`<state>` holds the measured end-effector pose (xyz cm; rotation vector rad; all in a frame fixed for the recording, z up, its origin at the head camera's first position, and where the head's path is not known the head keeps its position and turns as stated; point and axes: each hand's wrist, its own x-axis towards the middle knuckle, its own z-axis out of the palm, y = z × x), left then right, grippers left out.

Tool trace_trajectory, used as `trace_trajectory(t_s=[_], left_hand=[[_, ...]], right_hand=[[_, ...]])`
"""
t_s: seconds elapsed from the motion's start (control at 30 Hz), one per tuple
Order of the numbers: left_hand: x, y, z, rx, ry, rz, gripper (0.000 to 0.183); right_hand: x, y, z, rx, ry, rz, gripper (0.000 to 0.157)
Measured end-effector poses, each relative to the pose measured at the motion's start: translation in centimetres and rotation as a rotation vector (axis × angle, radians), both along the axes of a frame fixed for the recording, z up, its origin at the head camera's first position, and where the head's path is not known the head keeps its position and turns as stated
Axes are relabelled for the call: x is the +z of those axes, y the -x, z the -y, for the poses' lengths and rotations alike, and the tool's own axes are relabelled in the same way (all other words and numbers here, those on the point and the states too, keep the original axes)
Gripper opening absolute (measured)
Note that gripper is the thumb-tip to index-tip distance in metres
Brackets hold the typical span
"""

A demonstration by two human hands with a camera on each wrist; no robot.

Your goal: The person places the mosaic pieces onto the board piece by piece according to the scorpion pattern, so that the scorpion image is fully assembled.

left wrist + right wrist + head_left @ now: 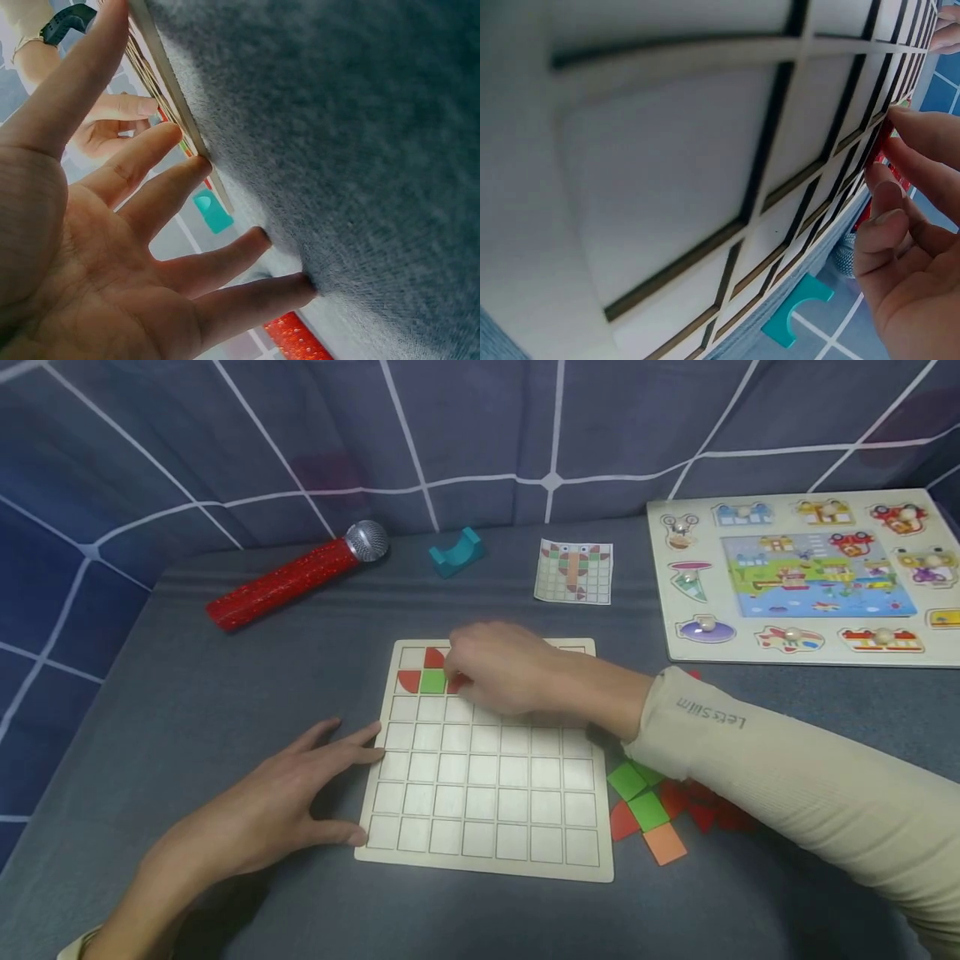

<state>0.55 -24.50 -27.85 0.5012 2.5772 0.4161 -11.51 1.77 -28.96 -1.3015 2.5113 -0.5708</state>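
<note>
A pale wooden grid board (455, 768) lies on the table, with empty square cells. Near its top left sit a green square tile (432, 682), a red quarter-round tile (408, 682) and another red tile (434, 657). My right hand (504, 667) reaches over the upper rows and pinches a red tile (881, 141) at the cell right of the green one; the hand partly hides it. Along the board's left edge rests my left hand (273, 802), fingers spread and thumb at the lower corner. In the left wrist view its fingertips (199, 166) touch the board's side.
Loose green tiles (648, 810), red pieces and an orange square (665, 844) lie right of the board, partly under the sleeve. Behind are a small pattern card (573, 589), a teal arch (457, 556) and a red microphone (281, 587). A knobbed picture puzzle (813, 639) lies back right.
</note>
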Motion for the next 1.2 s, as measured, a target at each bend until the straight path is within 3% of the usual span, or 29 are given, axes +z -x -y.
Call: trace_trajectory(t_s=[0.83, 1.2], left_hand=[[0.0, 0.3, -0.1, 0.024, 0.026, 0.052, 0.085], [0.0, 0.2, -0.1, 0.007, 0.012, 0.027, 0.084]], right_hand=[[-0.1, -0.2, -0.6, -0.020, 0.027, 0.016, 0.021], [0.4, -0.5, -2.4, -0.050, 0.007, 0.004, 0.025]])
